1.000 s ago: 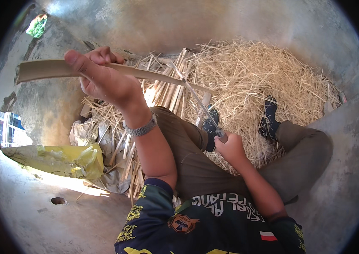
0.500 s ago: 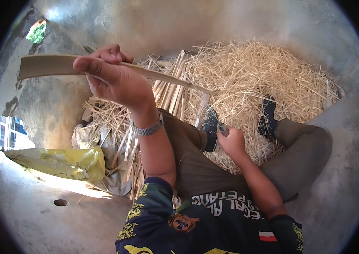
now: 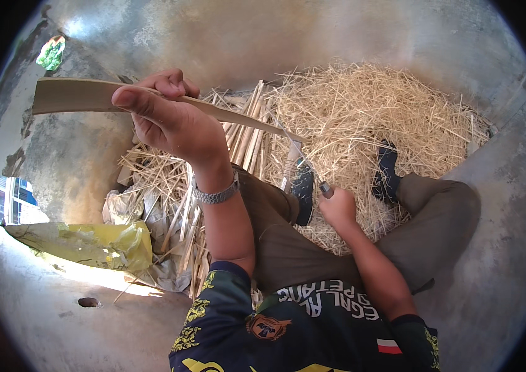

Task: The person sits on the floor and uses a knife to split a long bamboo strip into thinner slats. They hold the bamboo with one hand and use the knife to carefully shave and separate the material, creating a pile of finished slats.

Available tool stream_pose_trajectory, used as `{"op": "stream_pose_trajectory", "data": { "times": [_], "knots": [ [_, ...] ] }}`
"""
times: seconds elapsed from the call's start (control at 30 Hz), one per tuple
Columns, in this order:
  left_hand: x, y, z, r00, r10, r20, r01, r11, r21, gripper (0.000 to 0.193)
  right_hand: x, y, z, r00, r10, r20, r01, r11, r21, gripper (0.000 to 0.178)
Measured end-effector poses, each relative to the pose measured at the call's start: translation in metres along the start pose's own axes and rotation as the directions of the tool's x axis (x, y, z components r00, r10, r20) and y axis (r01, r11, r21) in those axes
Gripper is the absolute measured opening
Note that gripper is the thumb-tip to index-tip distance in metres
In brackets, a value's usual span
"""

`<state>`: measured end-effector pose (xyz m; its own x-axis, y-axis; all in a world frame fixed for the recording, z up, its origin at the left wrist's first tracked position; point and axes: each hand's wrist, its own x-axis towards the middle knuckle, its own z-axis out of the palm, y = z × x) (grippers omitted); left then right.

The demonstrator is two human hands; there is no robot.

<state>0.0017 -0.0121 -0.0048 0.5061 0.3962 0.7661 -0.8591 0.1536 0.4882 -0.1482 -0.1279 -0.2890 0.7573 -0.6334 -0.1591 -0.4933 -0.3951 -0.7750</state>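
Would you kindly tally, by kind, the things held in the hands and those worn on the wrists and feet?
Flat strip: 1
Knife: 1
Wristwatch: 1
Dark footwear: 2
Total: 5

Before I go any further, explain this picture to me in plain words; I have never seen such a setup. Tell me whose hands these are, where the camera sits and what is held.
There is no machine here, only a person's two bare hands. The picture comes from the left one of two fisheye cameras worn on the person's head, looking down, so straight edges bend near its rim. The left hand is raised and holds a long pale strip. The right hand holds a thin-bladed tool by its handle, the blade pointing toward the strip's narrow end; whether they touch is hard to tell. Ahead lies a heap of straw-like pieces, with split sticks to its left and a yellow sheet farther left.
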Motion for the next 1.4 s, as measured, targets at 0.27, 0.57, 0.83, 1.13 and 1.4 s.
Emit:
{"op": "stream_pose_trajectory", "data": {
  "times": [0.27, 0.57, 0.83, 1.13, 1.4],
  "knots": [
    [-0.001, 0.003, 0.002, 0.998, -0.030, -0.058, 0.032, 0.999, 0.042, 0.069, 0.004, 0.014, 0.017, 0.994, -0.001, 0.112, -0.017, 0.987, 0.157, 0.022],
    [0.009, -0.004, -0.009, 1.000, -0.004, -0.031, 0.006, 0.998, 0.059, 0.071, -0.004, 0.008, 0.014, 0.999, -0.047, 0.009, 0.047, 0.999, 0.013, 0.025],
    [0.010, -0.005, -0.006, 0.999, -0.052, -0.014, 0.052, 0.998, 0.029, 0.072, 0.013, 0.042, 0.023, 0.975, 0.210, 0.077, -0.205, 0.977, -0.066, 0.031],
    [0.000, 0.002, 0.005, 1.000, -0.023, 0.004, 0.022, 0.999, 0.033, 0.074, 0.007, 0.014, 0.009, 0.996, -0.006, 0.091, -0.003, 0.995, 0.103, 0.023],
    [-0.008, 0.011, 0.010, 0.996, -0.084, 0.014, 0.085, 0.995, -0.054, 0.070, 0.013, 0.010, 0.006, 0.984, 0.142, 0.112, -0.147, 0.988, 0.040, 0.026]
  ]
}}
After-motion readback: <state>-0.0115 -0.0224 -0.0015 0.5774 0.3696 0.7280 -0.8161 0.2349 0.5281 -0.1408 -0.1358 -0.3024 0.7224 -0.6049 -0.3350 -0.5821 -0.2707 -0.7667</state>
